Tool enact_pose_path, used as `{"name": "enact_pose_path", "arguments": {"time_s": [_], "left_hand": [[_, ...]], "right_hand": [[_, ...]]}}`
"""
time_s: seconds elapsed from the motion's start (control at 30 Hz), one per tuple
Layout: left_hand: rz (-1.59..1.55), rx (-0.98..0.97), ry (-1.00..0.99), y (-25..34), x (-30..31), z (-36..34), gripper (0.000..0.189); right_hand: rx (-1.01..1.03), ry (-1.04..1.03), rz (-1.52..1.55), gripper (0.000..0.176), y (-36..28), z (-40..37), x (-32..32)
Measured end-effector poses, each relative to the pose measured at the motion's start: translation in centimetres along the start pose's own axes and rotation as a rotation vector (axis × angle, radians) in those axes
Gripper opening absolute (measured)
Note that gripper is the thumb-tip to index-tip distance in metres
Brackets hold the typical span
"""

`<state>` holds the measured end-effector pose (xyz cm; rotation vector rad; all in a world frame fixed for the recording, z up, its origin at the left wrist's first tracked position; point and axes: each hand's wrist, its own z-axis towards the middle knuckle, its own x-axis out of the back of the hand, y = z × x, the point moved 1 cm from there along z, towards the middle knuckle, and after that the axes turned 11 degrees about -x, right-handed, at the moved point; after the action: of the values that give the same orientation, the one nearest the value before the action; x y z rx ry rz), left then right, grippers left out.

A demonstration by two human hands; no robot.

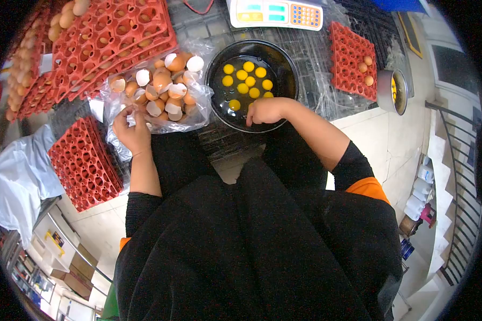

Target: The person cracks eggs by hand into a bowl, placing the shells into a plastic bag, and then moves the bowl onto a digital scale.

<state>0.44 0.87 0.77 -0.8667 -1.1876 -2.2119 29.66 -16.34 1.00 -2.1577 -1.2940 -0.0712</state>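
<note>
A black round bowl [290, 64] holds several whole yellow egg yolks [250, 81] in clear egg white. Over its near right side is my right hand [266, 111], fingers curled and pointing down; whether they hold anything is hidden. To the left lies a clear plastic bag [198, 119] heaped with cracked brown eggshells [162, 81], their white insides showing. My left hand [132, 131] is at the bag's near left edge, its fingers bent together on the plastic.
Red egg trays [112, 37] with brown eggs [67, 18] stand at the far left. More stacked trays [83, 163] are nearer. A scale [276, 13] sits behind the bowl. On the right are a tray [351, 59] with a few eggs and a metal pot [385, 91] containing yolks.
</note>
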Motion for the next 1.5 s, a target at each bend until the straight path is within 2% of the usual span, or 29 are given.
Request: {"name": "enact_pose_path", "arguments": {"time_s": [0.07, 0.17, 0.37, 0.47, 0.5, 0.57, 0.63, 0.67, 0.7, 0.77, 0.8, 0.9, 0.93, 1.03, 1.07, 1.17, 1.2, 1.23, 1.27, 1.3, 1.37, 1.47, 1.5], "left_hand": [[-0.010, -0.008, 0.006, -0.3, -0.1, -0.1, 0.020], [-0.049, -0.052, 0.051, -0.5, -0.3, -0.2, 0.014], [0.019, -0.093, 0.045, -0.7, -0.1, -0.3, 0.020], [0.012, -0.066, 0.018, -0.1, 0.5, 0.0, 0.018], [-0.006, -0.076, 0.047, 0.0, 0.6, 0.0, 0.016], [-0.030, -0.097, 0.106, 0.0, 0.8, -0.1, 0.014], [-0.033, -0.125, 0.137, 0.4, 1.1, 0.0, 0.014], [-0.024, -0.143, 0.145, 0.4, 1.3, -0.1, 0.014], [-0.017, -0.163, 0.154, 0.5, 1.5, -0.1, 0.015], [-0.035, -0.137, 0.162, 0.6, 1.7, -0.3, 0.014], [-0.038, -0.131, 0.164, 0.4, 1.8, -0.5, 0.014], [-0.048, -0.099, 0.163, 0.5, 2.4, -0.5, 0.013], [-0.047, -0.106, 0.171, 0.2, 2.3, -0.5, 0.013], [-0.054, -0.097, 0.179, 0.2, 2.4, -0.5, 0.013], [-0.064, -0.083, 0.182, 0.3, 2.4, -0.5, 0.013], [-0.107, -0.067, 0.199, 0.8, 2.7, -0.3, 0.013], [-0.111, -0.058, 0.200, 0.6, 2.7, -0.3, 0.013], [-0.115, -0.048, 0.200, 0.4, 2.6, -0.3, 0.013], [-0.136, -0.034, 0.187, 0.2, 2.3, -0.4, 0.013], [-0.128, -0.061, 0.200, -0.2, 2.0, -0.5, 0.013], [-0.131, -0.048, 0.191, 0.2, 2.2, -0.3, 0.013], [-0.217, -0.027, 0.200, 0.0, 1.7, -0.2, 0.014], [-0.225, -0.008, 0.196, 0.0, 1.6, -0.3, 0.013]], "right_hand": [[0.059, 0.037, 0.049, 0.027, 0.5, 0.0, -0.4], [-0.068, 0.087, 0.059, 0.027, -1.3, -2.0, 0.0], [-0.090, 0.186, 0.132, 0.026, -0.9, -1.5, -1.4], [-0.004, 0.243, 0.320, 0.025, -1.8, -1.6, -0.5], [-0.029, 0.260, 0.393, 0.020, -3.0, -1.7, 0.5], [0.153, 0.495, 0.556, 0.019, -5.4, -0.6, 2.1], [0.199, 0.904, 0.202, 0.022, -8.9, 0.6, 3.1], [0.136, 0.990, 0.130, 0.029, -11.1, 0.7, 2.5], [0.070, 0.908, 0.006, 0.038, -13.2, 0.6, 2.2], [0.088, 0.874, -0.195, 0.042, -15.4, 0.9, 1.2], [0.161, 0.923, -0.220, 0.035, -15.5, 1.7, 0.1], [0.079, 0.824, -0.336, 0.024, -15.7, 2.8, -0.6], [0.122, 1.020, -0.321, 0.012, -15.7, 3.1, -0.9], [0.077, 0.984, -0.112, 0.012, -15.8, 2.4, -0.3], [0.025, 0.925, -0.096, 0.021, -15.8, 1.8, 0.3], [0.100, 0.884, 0.132, 0.036, -14.3, 0.8, 3.3], [0.050, 0.889, 0.213, 0.050, -14.2, 0.2, 4.9], [0.071, 0.951, 0.428, 0.048, -13.9, -0.2, 6.3], [0.171, 0.920, 0.597, 0.037, -13.9, -0.9, 8.4], [0.243, 0.757, 0.929, 0.025, -14.2, -1.5, 10.3], [0.391, 0.711, 1.334, 0.019, -16.9, -3.1, 13.9], [0.276, 1.120, 0.787, 0.030, -19.4, 0.0, 20.1], [0.303, 1.286, 0.591, 0.035, -20.5, 1.8, 22.0]]}}
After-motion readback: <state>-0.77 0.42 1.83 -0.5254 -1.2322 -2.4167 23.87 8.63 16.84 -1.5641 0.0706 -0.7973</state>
